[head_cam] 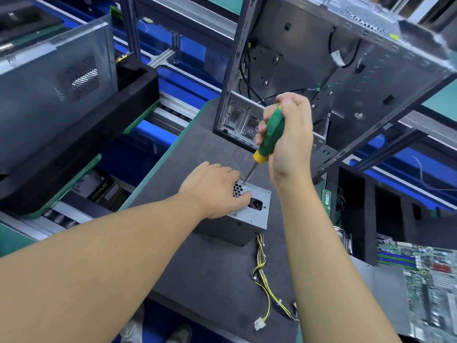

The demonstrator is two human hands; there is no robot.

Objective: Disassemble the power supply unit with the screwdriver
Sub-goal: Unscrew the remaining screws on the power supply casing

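Note:
A grey metal power supply unit [254, 214] stands on end on the dark bench mat, its socket face turned up. My left hand [215, 189] rests on its top and grips its upper edge, with the thumb lying next to the black power socket. A green-handled screwdriver [268, 134] with a yellow collar is gripped in my right hand [291, 139], above the unit. The tip of its shaft sits on a screw at the far edge of the top face, beside the honeycomb vent. Yellow and black cables [265, 285] trail from the unit toward me.
An open, stripped computer case [321, 70] stands just behind the unit. A motherboard [425, 288] lies at the right, with black foam blocks [366, 219] beside it. Another case [54, 78] sits on a black foam tray over the conveyor at the left.

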